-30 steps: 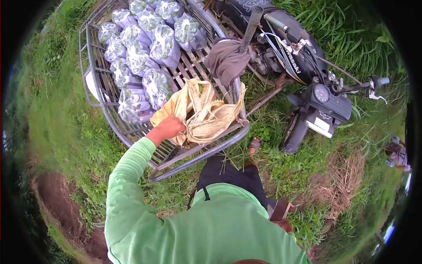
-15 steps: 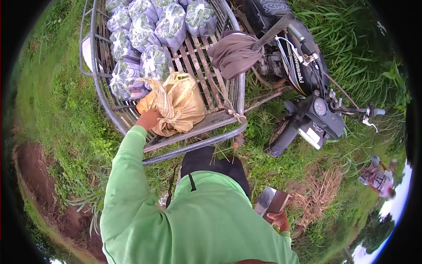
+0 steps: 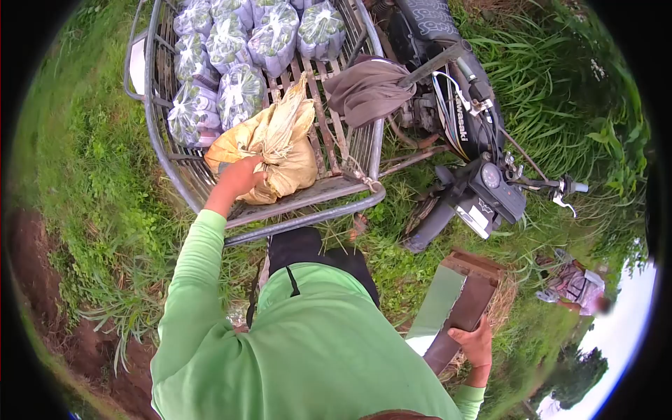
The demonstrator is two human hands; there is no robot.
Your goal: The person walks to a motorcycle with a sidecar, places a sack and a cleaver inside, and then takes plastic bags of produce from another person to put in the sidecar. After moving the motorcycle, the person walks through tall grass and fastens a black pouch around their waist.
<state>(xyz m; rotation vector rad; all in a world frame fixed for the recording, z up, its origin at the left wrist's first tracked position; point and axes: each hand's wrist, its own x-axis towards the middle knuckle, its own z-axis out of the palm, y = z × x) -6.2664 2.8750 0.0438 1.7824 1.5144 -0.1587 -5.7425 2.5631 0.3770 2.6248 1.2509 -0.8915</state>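
left hand (image 3: pixel 241 178) is pinching the yellow sack (image 3: pixel 294 164) in the cart (image 3: pixel 329 152), 10 o'clock; right hand (image 3: pixel 474 343) is clasping the brown box (image 3: pixel 467 308), 4 o'clock. i'm guessing sack-gripping's happening; next move's probably needing a firm hold.

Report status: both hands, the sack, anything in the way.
Left hand gripping yellow sack at its bunched neck. Right hand holding brown box. Sack resting on cart slats. Filled plastic bags crowd its far side.
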